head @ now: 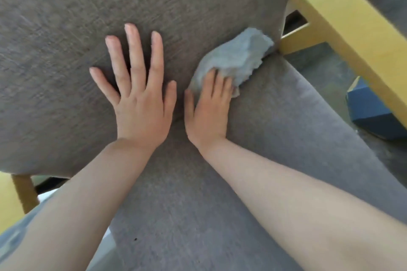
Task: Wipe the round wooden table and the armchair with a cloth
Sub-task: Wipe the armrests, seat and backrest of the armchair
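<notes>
The left hand (141,94) lies flat on the grey back cushion (154,6) of the armchair (275,121), palm down, its fingers straight and spread toward twelve o'clock, grasping nothing. Its forearm runs down to the frame's seven o'clock corner. The right hand (208,105) sits just beside it at three o'clock, thumb side nearly touching the left thumb. Its fingers (220,81) press down onto a crumpled pale blue-grey cloth (237,57); they look only slightly bent over the fabric, and whether they actually pinch it cannot be told. The right forearm stretches away to five o'clock.

The cloth lies in the crease where the back cushion meets the seat cushion (198,204), bunched from the fingertips toward one o'clock, its far end reaching close to the yellow wooden frame post (293,45). The wooden armrest (343,20) runs from twelve o'clock down to three o'clock along the right side of the chair. Past the seat's right edge, at three o'clock, a dark blue box (374,114) rests on the grey floor (319,66). Wide stretches of back cushion lie uncovered toward ten and eleven o'clock of the left hand, and the seat extends bare toward six o'clock between the forearms. Another piece of yellow wood (24,191) shows at eight o'clock under the cushion's lower edge.
</notes>
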